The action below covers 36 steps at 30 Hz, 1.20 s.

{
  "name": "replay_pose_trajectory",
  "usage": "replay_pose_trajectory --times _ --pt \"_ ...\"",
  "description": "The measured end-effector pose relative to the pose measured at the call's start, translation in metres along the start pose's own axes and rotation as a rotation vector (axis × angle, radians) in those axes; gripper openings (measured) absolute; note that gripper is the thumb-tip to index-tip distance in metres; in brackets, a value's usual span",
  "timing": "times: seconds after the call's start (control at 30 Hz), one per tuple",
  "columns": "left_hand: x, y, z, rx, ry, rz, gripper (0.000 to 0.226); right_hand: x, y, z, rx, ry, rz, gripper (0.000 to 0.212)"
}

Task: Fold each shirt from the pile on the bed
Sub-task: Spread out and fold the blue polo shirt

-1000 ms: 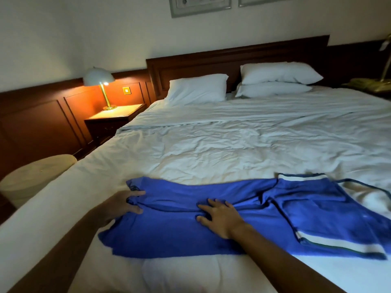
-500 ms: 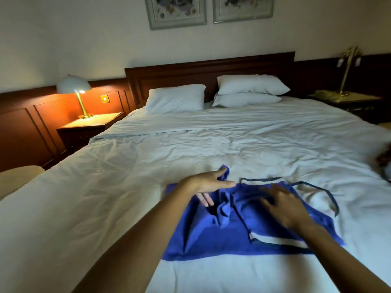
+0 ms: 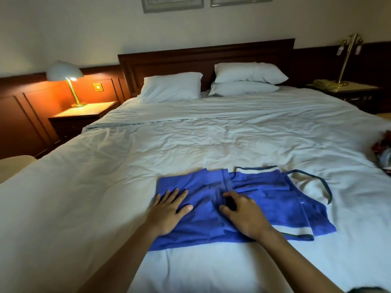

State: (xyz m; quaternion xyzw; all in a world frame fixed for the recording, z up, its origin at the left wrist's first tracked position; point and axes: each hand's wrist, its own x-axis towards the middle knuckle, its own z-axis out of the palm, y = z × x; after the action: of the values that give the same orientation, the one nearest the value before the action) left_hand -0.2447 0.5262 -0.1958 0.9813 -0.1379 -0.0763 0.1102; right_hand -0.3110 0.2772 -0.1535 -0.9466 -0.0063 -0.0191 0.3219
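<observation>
A blue shirt (image 3: 266,199) with white striped trim lies folded over on the white bed (image 3: 190,149), near its front edge. My left hand (image 3: 169,210) lies flat with spread fingers on the shirt's left part. My right hand (image 3: 243,214) presses on the middle of the shirt, its fingers slightly bent over a fold. A white part with a dark edge sticks out at the shirt's right side. A pile of coloured clothes (image 3: 384,151) shows at the bed's right edge, partly cut off.
Three white pillows (image 3: 171,85) lean at the wooden headboard. A lit lamp (image 3: 65,75) stands on the left nightstand (image 3: 84,115). A brass lamp (image 3: 349,60) and a phone are on the right nightstand. A pale round seat (image 3: 12,166) is at left.
My left hand carried the shirt's left end over to the right, halving its length, and then went back left to lie flat on it. My right hand stayed on the shirt.
</observation>
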Motion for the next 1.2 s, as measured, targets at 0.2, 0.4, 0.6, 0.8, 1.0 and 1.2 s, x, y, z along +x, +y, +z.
replay_pose_trajectory --times 0.2,0.4,0.6,0.8,1.0,1.2 --pt "-0.009 -0.022 -0.001 0.021 0.001 -0.02 0.095 0.001 0.0 0.004 -0.034 -0.133 0.021 0.046" --pt "0.005 -0.044 -0.005 -0.175 0.126 -0.12 0.06 -0.004 -0.009 -0.002 -0.172 0.039 0.053 0.051" --pt "0.064 -0.066 -0.016 -0.347 0.225 -0.201 0.056 0.0 -0.035 0.018 -0.218 0.032 -0.047 0.037" --pt "0.102 -0.089 -0.016 -0.305 0.166 -0.263 0.041 0.012 -0.035 0.027 -0.145 -0.14 0.012 0.054" --pt "0.13 -0.113 -0.015 -0.419 0.254 -0.231 0.029 0.01 -0.019 0.02 0.342 -0.315 0.069 0.03" --pt "0.115 -0.12 -0.026 -0.463 0.333 -0.157 0.013 0.003 -0.019 0.007 0.304 -0.386 0.057 0.026"
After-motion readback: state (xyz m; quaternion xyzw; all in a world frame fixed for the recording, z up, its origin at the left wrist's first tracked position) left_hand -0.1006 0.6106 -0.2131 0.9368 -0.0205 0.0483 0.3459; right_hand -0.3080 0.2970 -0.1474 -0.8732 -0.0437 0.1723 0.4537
